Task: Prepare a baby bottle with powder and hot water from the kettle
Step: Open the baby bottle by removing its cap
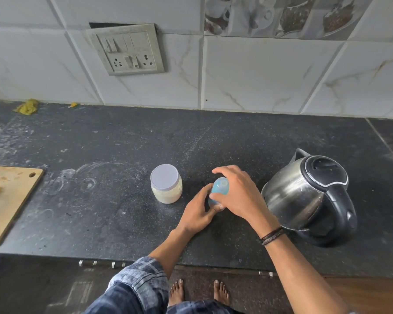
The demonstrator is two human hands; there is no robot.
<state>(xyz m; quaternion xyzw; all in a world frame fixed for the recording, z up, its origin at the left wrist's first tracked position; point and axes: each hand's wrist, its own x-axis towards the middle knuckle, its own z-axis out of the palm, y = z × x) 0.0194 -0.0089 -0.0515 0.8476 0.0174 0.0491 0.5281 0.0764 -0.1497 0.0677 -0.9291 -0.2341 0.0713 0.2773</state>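
Note:
A small blue baby bottle stands on the dark counter, its teat end up. My left hand grips its lower body from the left. My right hand curls over its top from the right, fingers round the cap. Left of the bottle stands a plastic jar of white powder with its white lid on. A steel kettle with a black lid and handle sits on its base to the right, close to my right forearm.
A wooden cutting board with a yellow scrap lies at the left counter edge. Yellow bits sit by the tiled wall. A switch and socket plate hangs on the wall. The counter's front edge runs below my arms.

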